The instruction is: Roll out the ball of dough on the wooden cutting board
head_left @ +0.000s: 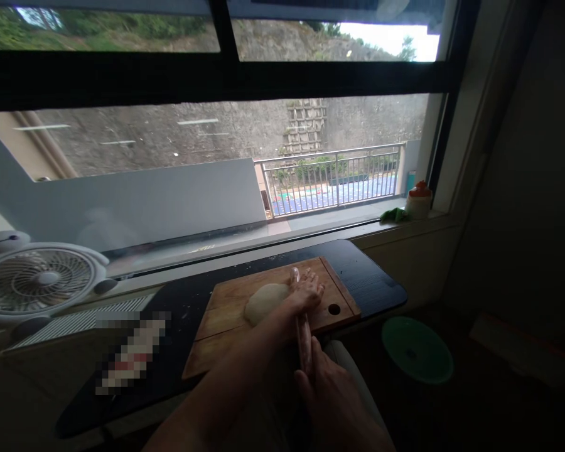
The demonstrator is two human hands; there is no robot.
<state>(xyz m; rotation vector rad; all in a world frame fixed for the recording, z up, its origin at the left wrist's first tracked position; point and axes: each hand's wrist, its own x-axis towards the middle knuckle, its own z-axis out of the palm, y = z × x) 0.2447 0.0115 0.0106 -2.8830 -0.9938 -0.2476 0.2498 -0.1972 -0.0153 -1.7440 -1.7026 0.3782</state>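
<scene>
A pale, rounded slab of dough (pixel 266 302) lies on the wooden cutting board (pixel 228 307). Just right of the dough, a rolling pin (pixel 304 336) slants from the board towards me, its far end showing past my left hand. My left hand (pixel 308 290) lies across the upper part of the pin, palm over it and fingers bent down its right side. Closed round the near end is my right hand (pixel 329 380), below the board's front edge. My left forearm crosses the board and covers part of it.
A dark folding table (pixel 371 282) carries the board, with a blurred-out item (pixel 134 355) at its left. A white fan (pixel 44 279) stands by the window. On the sill are an orange-topped bottle (pixel 419 201) and a green cloth (pixel 393 215). A green basin (pixel 417 349) sits low at right.
</scene>
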